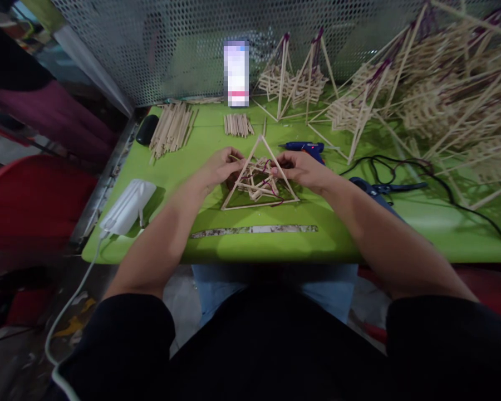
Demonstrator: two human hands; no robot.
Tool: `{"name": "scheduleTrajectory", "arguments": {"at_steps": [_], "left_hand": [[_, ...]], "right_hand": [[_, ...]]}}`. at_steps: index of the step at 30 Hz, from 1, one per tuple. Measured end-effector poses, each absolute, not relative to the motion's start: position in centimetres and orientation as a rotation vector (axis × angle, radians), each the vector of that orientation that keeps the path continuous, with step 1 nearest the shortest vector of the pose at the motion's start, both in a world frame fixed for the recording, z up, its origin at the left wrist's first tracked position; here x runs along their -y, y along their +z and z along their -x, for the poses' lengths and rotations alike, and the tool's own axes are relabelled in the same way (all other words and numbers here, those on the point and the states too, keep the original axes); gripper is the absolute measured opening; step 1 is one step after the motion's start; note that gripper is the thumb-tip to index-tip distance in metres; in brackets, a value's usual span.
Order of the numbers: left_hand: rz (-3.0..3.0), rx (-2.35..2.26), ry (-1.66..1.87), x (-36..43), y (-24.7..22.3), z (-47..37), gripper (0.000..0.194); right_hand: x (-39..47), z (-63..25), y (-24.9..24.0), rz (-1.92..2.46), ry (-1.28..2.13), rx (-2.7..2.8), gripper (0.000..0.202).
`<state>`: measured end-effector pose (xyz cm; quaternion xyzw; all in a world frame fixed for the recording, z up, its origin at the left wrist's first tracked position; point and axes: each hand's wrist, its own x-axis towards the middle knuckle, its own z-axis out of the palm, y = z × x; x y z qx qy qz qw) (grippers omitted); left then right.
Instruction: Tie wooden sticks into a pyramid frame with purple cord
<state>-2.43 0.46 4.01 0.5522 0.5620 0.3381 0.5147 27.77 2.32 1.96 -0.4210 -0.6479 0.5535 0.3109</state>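
Between my two hands is a wooden stick frame (259, 177), a triangle of thin sticks around a stacked lattice, with dark red string threaded through it. My left hand (229, 165) grips its left side, fingers curled at the lattice. On the opposite side my right hand (297, 167) pinches the frame, its fingertips partly hidden behind the sticks. A blue glue gun (307, 148) lies just beyond my right hand. Nearer me, a flat strip (254, 230) with a worn surface lies on the green table (217, 249).
Stick bundles (172, 131) and shorter sticks (237, 125) lie at the back. Finished-looking stick frames (350, 111) crowd the right. Pliers (394, 187) and a black cable (373, 160) lie right; a white power strip (129, 206) left. A phone (236, 75) stands against the mesh. Someone stands at left.
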Motion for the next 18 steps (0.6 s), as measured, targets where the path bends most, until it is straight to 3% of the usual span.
{"name": "scheduleTrajectory", "arguments": {"at_steps": [3,10,18], "left_hand": [[-1.304,-1.410,0.934,-0.6,3.8,2.4,0.012],[-1.207,-1.424,1.128,-1.5,3.6,3.1,0.031],[-1.244,-1.466,1.207,-1.7,3.3,2.9,0.045]], "right_hand": [[-2.3,-27.9,2.0,1.116,1.431,1.736,0.066],[-2.2,-27.5,2.3,1.160,1.441,1.682,0.052],[-2.7,-28.0,1.7,1.110,1.475,1.727,0.051]]}}
